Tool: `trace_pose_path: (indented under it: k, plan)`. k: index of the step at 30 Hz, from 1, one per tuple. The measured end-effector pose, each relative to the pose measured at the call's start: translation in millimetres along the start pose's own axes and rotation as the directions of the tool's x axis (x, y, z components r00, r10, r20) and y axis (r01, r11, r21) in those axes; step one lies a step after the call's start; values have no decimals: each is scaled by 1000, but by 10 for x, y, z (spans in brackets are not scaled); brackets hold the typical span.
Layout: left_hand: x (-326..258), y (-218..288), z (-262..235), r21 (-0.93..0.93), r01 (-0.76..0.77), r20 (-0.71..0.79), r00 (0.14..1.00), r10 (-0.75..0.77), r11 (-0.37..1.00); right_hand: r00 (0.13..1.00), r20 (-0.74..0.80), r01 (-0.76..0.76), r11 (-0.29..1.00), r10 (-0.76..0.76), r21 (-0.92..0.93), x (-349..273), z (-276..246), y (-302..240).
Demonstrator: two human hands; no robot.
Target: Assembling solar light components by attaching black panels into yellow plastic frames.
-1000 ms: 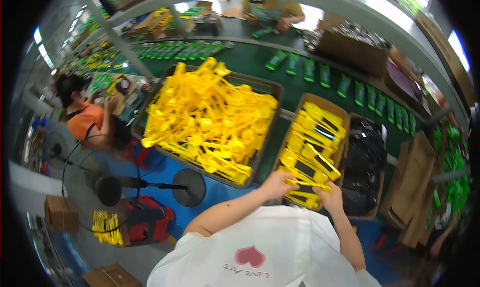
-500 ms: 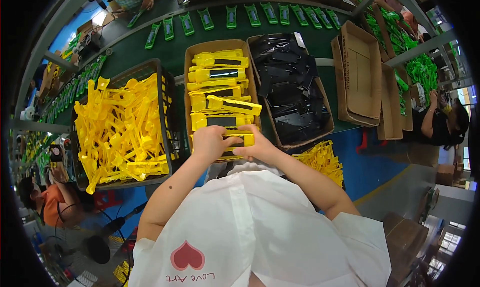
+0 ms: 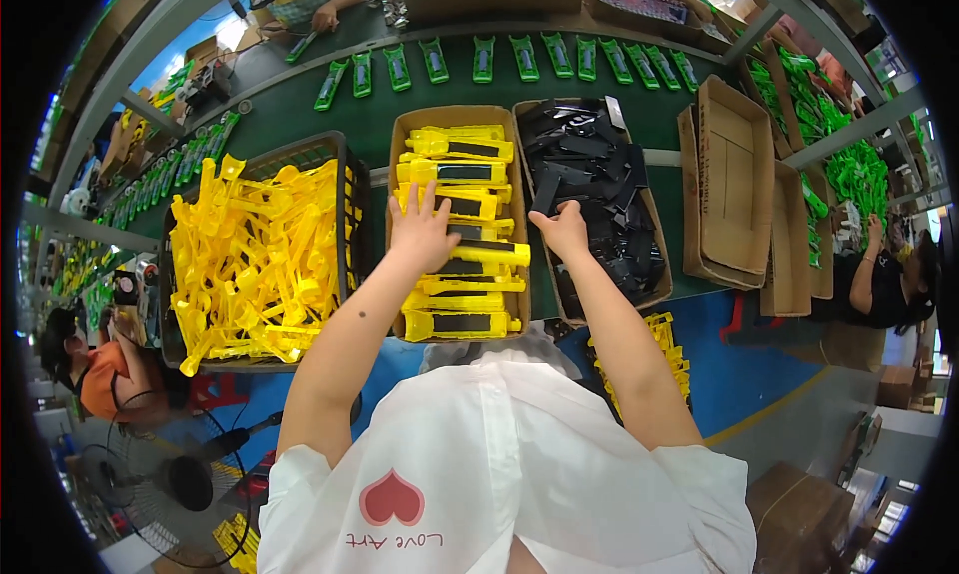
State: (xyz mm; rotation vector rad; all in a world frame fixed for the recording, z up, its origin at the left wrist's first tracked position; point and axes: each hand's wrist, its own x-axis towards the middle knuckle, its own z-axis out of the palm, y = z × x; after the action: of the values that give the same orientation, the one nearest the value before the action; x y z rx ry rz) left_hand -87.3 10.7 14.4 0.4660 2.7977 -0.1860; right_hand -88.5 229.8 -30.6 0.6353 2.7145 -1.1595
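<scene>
My left hand (image 3: 423,236) is open, its fingers spread over yellow plastic parts in a cardboard box (image 3: 398,134). Several of those parts carry a black rectangular strip; one yellow part (image 3: 511,253) lies askew by my palm, its end reaching the box's right side. Over the left side of a second box (image 3: 654,284), my right hand (image 3: 562,228) pinches a flat black plastic strip (image 3: 547,189) among many loose glossy ones. The fingertips partly hide how the strip is held.
To the left, a black crate (image 3: 350,189) is heaped with loose yellow parts. Green devices (image 3: 483,60) line the green bench beyond. Empty cardboard trays (image 3: 734,174) stand at right. A fan (image 3: 190,482) is at lower left. Co-workers sit at both sides and across the bench.
Both hands have moved apart and away from me. The yellow part they held near the front is out of them. My right hand has gone to the box of black strips.
</scene>
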Motion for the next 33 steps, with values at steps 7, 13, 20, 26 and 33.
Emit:
trace_pose_path:
  k: [7, 13, 20, 26, 33]
  plan:
    - [-617, 7, 401, -172, 117, -31, 992, -124, 978, 991, -8, 130, 930, -136, 345, -117, 1, 185]
    - [-440, -143, 500, -618, -26, -489, 795, -359, 785, 958, 152, 206, 954, -242, 219, -633, 178, -66]
    - [-198, -329, 273, -578, -4, -326, 918, -227, 816, 868, 333, 161, 843, -368, 514, -649, 382, -140]
    - [-702, -1101, 245, -544, 65, -741, 430, -515, 837, 899, 328, 103, 867, -291, 487, -737, 12, 102]
    - [-701, -2021, 995, -553, 577, -404, 445, -799, 601, 896, 324, 151, 894, -304, 421, -791, 45, 279]
